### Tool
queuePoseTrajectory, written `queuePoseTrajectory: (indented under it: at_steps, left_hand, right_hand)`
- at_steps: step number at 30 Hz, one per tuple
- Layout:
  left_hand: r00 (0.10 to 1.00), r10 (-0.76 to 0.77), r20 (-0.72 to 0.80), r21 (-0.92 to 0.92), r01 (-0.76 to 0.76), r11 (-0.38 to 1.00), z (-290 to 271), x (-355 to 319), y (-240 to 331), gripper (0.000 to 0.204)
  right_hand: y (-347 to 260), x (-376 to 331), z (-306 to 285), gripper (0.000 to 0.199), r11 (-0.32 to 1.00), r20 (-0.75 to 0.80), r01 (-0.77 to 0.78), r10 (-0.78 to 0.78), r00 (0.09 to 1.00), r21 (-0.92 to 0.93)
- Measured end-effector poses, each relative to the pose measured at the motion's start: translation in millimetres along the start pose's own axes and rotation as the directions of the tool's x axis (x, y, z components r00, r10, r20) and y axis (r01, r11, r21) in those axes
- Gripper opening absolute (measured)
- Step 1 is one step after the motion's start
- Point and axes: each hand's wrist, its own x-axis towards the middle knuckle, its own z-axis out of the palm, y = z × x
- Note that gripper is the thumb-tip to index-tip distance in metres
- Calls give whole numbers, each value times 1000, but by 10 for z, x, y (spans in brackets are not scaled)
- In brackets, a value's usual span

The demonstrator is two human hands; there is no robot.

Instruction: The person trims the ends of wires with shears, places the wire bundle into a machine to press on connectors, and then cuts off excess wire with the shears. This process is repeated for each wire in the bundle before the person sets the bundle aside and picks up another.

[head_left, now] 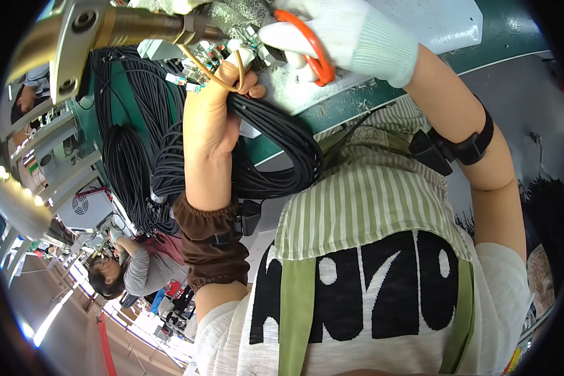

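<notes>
My left hand (214,109), bare with white covers on some fingertips, is closed around the end of a looped black cable bundle (288,141). Small metal connectors (252,39) cluster just above its fingers. In a white glove with a pale green cuff, my right hand (332,37) is wrapped around a hand tool with orange-red handles (308,41). The tool's jaws are hidden among the connectors, so its exact kind does not show. Thin tan wires or tubes (197,62) curve past my left fingers.
A brass-coloured cylinder on a metal bracket (75,50) juts in at upper left. More black cable coils (128,150) hang along the green table (323,113). Small clippings lie scattered near my hands. A co-worker (138,269) sits at another bench, lower left.
</notes>
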Motion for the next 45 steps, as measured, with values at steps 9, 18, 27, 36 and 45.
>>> queuePoseTrajectory:
  at_steps: [9,18,27,36,45]
  left_hand:
    - [987,161,-17,456,-136,880,22,54,150,19]
    - [915,400,54,654,-335,679,135,28,48,9]
    - [891,454,-20,708,-308,636,180,1,-32,9]
    - [929,369,25,564,-318,762,42,30,-31,16]
    - [936,259,-239,20,-262,965,-83,-338,-136,20]
  right_hand:
    - [-130,122,5,27,941,141,-251,223,965,225]
    - [5,147,34,31,988,91,-135,128,988,75]
    - [-48,11,124,29,990,-87,12,-25,996,-138]
    - [18,130,-10,29,901,184,-196,132,974,387]
    - [-116,-767,-246,21,998,-154,-66,63,986,-11]
